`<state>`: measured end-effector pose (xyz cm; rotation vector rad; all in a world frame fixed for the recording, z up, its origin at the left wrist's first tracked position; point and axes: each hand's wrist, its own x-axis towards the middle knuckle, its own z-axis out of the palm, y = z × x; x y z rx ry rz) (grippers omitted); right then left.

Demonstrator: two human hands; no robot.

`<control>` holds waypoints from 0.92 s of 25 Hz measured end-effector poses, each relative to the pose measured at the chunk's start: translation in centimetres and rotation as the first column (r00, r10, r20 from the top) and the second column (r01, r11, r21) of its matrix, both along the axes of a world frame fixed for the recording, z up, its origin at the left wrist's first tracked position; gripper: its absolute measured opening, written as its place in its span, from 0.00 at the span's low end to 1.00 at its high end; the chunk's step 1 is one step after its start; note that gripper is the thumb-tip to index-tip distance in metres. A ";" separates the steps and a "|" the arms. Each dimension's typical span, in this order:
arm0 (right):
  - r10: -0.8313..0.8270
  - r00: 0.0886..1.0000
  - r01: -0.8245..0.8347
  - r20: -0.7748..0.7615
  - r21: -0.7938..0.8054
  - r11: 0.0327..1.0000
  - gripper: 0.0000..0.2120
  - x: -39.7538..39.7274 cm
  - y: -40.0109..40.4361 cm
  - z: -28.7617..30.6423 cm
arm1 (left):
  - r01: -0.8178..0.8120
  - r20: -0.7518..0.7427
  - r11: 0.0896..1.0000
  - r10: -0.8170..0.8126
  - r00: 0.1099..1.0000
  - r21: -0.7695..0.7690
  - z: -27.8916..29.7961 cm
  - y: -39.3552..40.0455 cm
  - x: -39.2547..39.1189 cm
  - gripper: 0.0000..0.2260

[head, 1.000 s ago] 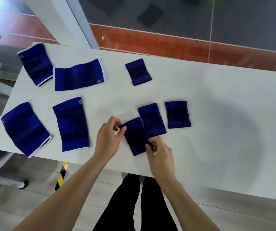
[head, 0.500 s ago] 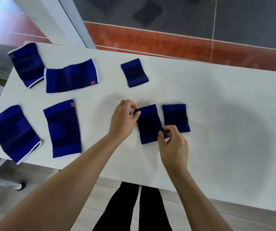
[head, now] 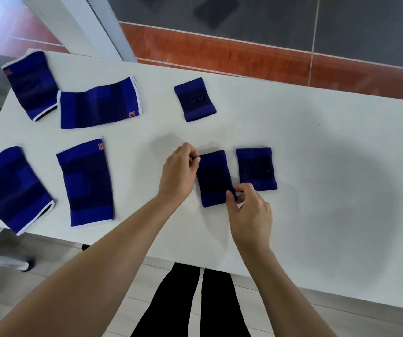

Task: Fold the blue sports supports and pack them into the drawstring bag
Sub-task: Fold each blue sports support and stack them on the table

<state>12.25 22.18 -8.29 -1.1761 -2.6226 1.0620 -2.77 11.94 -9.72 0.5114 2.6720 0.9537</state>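
A small blue wrist support [head: 213,177] lies flat on the white table [head: 317,166], stacked on another of the same size. My left hand [head: 179,170] pinches its top left corner, and my right hand [head: 249,207] pinches its bottom right corner. A second small support [head: 256,169] lies just to the right, and a third [head: 194,99] sits farther back. Several larger blue supports with white edges lie to the left: two at the back [head: 31,85] [head: 99,103] and two at the front [head: 86,182] [head: 10,188]. No drawstring bag is in view.
The table's near edge runs just above my legs [head: 190,302]. A white post [head: 91,23] rises behind the table's back left corner. A chair base [head: 3,261] stands on the floor at lower left.
Both hands carried the small support up and to the right and laid it on top of the neighbouring small support. The camera view also shifted slightly.
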 end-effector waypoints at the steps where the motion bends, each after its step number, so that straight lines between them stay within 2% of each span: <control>1: -0.001 1.000 0.001 0.008 0.005 1.000 0.07 0.0 0.0 0.0 | 0.000 -0.006 1.000 0.000 1.000 -0.001 0.0 0.0 0.0 0.01; 8: 0.031 0.974 -0.027 0.226 -0.019 0.999 0.13 -0.6 0.0 0.1 | 0.019 -0.085 1.000 -0.019 0.996 -0.004 -0.1 0.1 0.4 0.03; 11: 0.056 0.965 -0.039 0.258 -0.069 0.997 0.12 -1.2 0.0 0.2 | 0.057 -0.242 0.998 -0.064 0.968 -0.037 0.1 -0.9 1.2 0.06; 13: 0.057 0.966 -0.039 0.252 -0.075 0.996 0.11 -1.5 -0.1 0.3 | 0.182 -0.377 0.976 -0.215 0.901 -0.121 0.1 -2.5 2.6 0.12; 15: 0.067 0.980 -0.047 0.186 -0.107 0.993 0.09 -1.4 -0.4 0.5 | 0.382 -0.373 0.894 -0.446 0.814 -0.235 -0.2 -4.6 4.7 0.20; 17: 0.023 0.996 0.000 0.081 -0.269 0.963 0.08 -1.5 -0.4 0.9 | 0.482 -0.250 0.822 -0.557 0.792 -0.303 -0.5 -6.3 6.2 0.26; 19: -0.096 0.995 0.100 0.033 -0.503 0.859 0.09 -1.7 -0.2 1.4 | 0.471 -0.185 0.833 -0.532 0.826 -0.292 -0.8 -7.0 6.7 0.30; 21: -0.170 0.985 0.150 0.032 -0.642 0.752 0.09 -1.6 0.2 1.4 | 0.429 -0.219 0.865 -0.485 0.847 -0.259 -0.8 -6.9 6.8 0.27; 23: -0.199 0.979 0.172 0.047 -0.715 0.677 0.07 -1.5 0.4 1.4 | 0.407 -0.303 0.877 -0.472 0.828 -0.254 -0.8 -6.6 6.8 0.20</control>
